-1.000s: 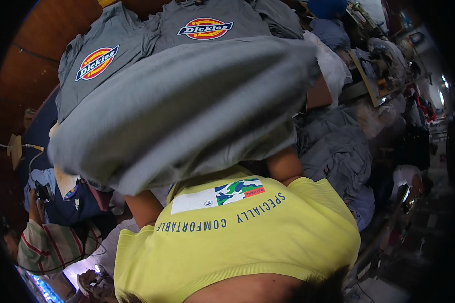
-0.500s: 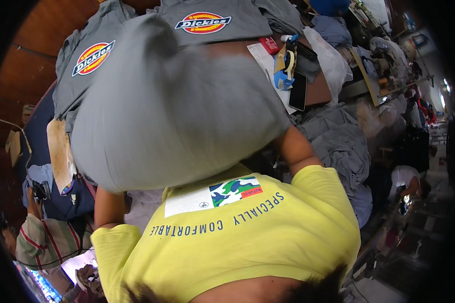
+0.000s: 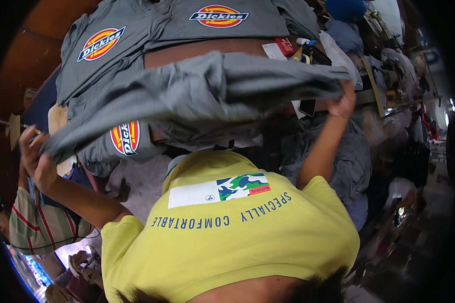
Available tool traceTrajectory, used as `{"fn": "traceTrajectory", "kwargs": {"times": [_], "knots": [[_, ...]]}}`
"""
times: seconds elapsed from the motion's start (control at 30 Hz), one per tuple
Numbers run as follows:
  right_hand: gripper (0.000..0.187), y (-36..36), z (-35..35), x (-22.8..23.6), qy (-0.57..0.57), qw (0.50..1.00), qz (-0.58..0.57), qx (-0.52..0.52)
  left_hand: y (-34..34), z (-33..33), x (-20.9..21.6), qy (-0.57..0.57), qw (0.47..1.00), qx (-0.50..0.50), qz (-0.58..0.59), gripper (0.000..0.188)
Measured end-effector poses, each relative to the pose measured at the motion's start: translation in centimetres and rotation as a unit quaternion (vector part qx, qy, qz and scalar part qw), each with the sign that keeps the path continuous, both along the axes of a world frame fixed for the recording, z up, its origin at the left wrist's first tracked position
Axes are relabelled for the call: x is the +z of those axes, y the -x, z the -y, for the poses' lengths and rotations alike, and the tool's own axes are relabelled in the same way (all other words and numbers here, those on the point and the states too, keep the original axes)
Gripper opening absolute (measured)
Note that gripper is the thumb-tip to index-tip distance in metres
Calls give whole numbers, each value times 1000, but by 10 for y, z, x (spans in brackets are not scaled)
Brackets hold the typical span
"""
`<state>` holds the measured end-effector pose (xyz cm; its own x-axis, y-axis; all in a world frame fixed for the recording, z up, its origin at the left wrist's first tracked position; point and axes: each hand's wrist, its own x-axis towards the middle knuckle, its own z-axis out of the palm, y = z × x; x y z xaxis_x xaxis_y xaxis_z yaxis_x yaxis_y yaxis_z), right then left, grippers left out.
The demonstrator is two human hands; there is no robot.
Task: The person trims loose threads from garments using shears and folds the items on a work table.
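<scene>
A grey shirt (image 3: 197, 91) is stretched sideways in the air between my hands, bunched into folds and slightly blurred. My left hand (image 3: 38, 159) grips its left end, with the fingers bent round the cloth. At the other end my right hand (image 3: 343, 101) is closed on the fabric, higher up and farther right. Beyond it two grey shirts with coloured oval prints lie spread out, one at the left (image 3: 93, 30) and one in the middle (image 3: 182, 28). Partly hidden under the held cloth is another printed grey garment (image 3: 97, 156).
The brown tabletop (image 3: 177, 56) carries a red box (image 3: 284, 46), a phone (image 3: 307, 107) and small tools. Crumpled grey cloth (image 3: 346, 156) is heaped at my right. A person in a striped shirt (image 3: 48, 222) is at the left; machinery stands at the far right.
The billowing grey shirt has flattened into a stretched band, raised away from my body. My hands have come out from behind it and spread apart, uncovering a printed garment at the left.
</scene>
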<state>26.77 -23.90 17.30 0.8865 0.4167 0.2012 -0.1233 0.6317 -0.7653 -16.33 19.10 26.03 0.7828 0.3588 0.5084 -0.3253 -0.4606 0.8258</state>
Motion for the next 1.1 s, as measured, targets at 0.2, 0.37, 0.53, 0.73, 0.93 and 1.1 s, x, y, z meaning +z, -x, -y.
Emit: {"fn": "traceTrajectory", "kwargs": {"times": [0.2,0.37,0.53,0.73,0.93,1.1], "knots": [[33,-47,-65,37,93,986,109,81,-67,-81,9,-40,967,222,120,40],[35,-64,-196,-7,46,997,66,20,-190,-164,-52,332,927,147,89,43],[25,-27,-154,-128,342,893,291,41,-194,-59,-185,-285,902,323,-33,42],[38,27,-49,-173,505,762,391,106,-116,114,-229,-183,949,63,-248,22],[38,41,-37,-174,541,804,229,94,-75,120,-263,-467,834,21,-295,35],[25,13,-4,-147,505,757,297,-287,-50,105,-250,-474,812,33,-339,38]]}}
